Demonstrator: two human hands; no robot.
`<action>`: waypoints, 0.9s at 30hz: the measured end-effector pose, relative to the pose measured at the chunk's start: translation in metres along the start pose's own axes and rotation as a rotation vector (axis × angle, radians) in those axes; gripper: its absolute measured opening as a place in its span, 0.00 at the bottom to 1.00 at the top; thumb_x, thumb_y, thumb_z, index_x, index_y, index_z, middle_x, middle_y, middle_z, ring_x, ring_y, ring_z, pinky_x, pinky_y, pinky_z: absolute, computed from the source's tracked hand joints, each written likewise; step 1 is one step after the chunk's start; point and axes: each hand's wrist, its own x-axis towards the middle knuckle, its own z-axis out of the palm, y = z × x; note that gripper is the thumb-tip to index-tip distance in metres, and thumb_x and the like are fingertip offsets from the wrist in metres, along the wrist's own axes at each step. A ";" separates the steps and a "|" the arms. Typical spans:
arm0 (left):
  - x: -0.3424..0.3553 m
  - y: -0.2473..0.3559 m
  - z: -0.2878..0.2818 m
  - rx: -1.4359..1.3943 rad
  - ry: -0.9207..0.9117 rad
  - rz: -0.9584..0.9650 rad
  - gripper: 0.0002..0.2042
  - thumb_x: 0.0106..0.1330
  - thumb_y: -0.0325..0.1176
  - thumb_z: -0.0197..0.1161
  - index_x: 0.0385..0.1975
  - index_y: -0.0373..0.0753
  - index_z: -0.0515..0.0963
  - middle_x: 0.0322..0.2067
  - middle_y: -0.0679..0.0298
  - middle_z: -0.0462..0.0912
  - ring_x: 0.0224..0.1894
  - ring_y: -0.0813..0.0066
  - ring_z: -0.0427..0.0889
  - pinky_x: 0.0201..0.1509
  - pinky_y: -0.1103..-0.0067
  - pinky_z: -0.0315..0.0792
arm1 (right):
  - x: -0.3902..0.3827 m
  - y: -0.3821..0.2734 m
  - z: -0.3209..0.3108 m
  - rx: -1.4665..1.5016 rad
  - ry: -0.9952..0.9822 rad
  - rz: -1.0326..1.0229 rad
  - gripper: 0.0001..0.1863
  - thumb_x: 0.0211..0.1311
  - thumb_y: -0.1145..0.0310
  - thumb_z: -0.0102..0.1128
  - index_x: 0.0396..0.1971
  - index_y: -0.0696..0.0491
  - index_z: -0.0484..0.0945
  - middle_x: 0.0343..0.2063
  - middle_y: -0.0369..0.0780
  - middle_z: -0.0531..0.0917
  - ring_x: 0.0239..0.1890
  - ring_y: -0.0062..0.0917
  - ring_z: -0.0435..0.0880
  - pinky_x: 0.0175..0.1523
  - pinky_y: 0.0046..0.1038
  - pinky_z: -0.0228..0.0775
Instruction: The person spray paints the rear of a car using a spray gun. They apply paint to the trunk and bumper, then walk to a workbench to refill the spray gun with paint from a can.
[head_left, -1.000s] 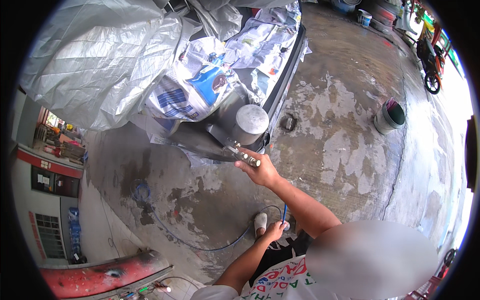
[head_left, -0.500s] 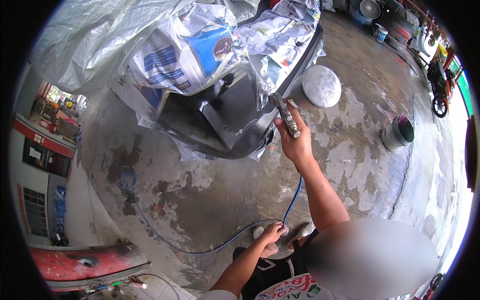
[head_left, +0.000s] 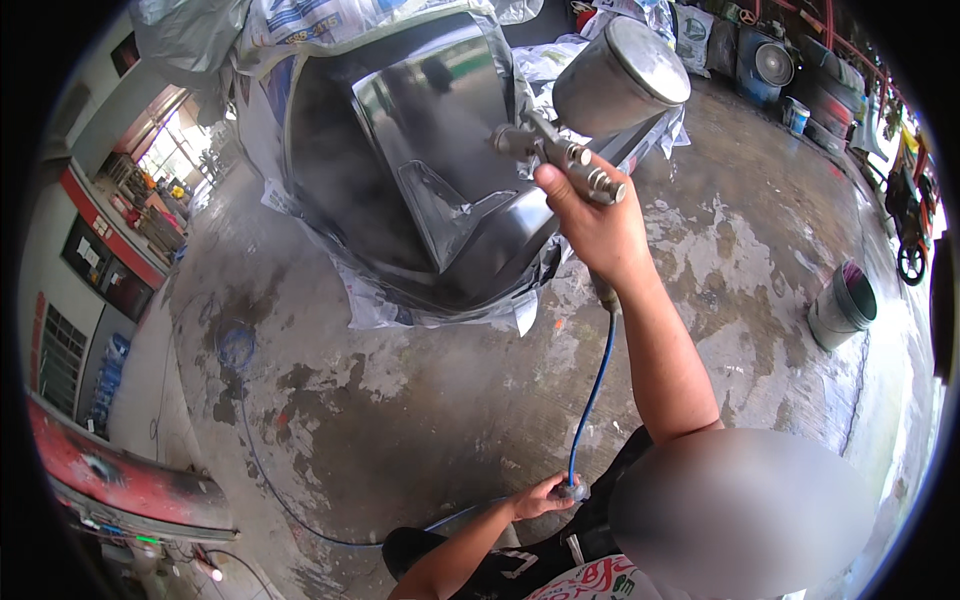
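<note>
A patchy, damp-looking concrete floor (head_left: 720, 300) spreads under everything. Over its upper part stands dark, glossy bodywork (head_left: 340, 160), edged with masking newspaper (head_left: 310, 20) and, at the upper left, a silvery sheet (head_left: 185, 45). A scuffed red panel (head_left: 130, 470) lies at the lower left, and a blue hose (head_left: 590, 390) loops across the floor and rises to the spray gun. A grey bucket (head_left: 832, 322) stands well apart on the right.

The metal spray gun (head_left: 560, 150), its round cup tilted, is held up by the bodywork's right side, nozzle facing left across it. The right hand (head_left: 608, 235) is wrapped around its handle, thumb raised beside the gun's body (the other fingers are mostly hidden). Lower down, the left hand (head_left: 540, 500) is closed around the hose, apparently at a small clear fitting (head_left: 578, 490), though it is too small to be sure.
</note>
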 end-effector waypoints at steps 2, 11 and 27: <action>0.015 0.001 0.013 -0.010 -0.010 0.077 0.32 0.72 0.40 0.67 0.72 0.43 0.61 0.70 0.61 0.64 0.72 0.70 0.64 0.74 0.69 0.60 | 0.004 0.014 -0.014 -0.029 0.050 -0.017 0.24 0.69 0.56 0.68 0.57 0.54 0.80 0.36 0.43 0.89 0.40 0.24 0.85 0.48 0.28 0.75; 0.047 -0.030 0.052 0.398 0.149 0.208 0.32 0.78 0.48 0.56 0.75 0.41 0.57 0.69 0.54 0.67 0.71 0.64 0.67 0.74 0.69 0.60 | -0.028 0.031 0.017 0.111 0.035 -0.108 0.25 0.67 0.56 0.69 0.60 0.50 0.78 0.43 0.49 0.88 0.49 0.40 0.88 0.54 0.34 0.76; 0.060 0.012 0.091 0.552 0.247 0.119 0.34 0.76 0.58 0.53 0.74 0.42 0.60 0.54 0.47 0.81 0.48 0.57 0.84 0.58 0.67 0.73 | -0.039 0.067 -0.022 -0.138 0.121 -0.005 0.25 0.68 0.56 0.68 0.61 0.49 0.77 0.40 0.48 0.88 0.46 0.42 0.89 0.51 0.36 0.76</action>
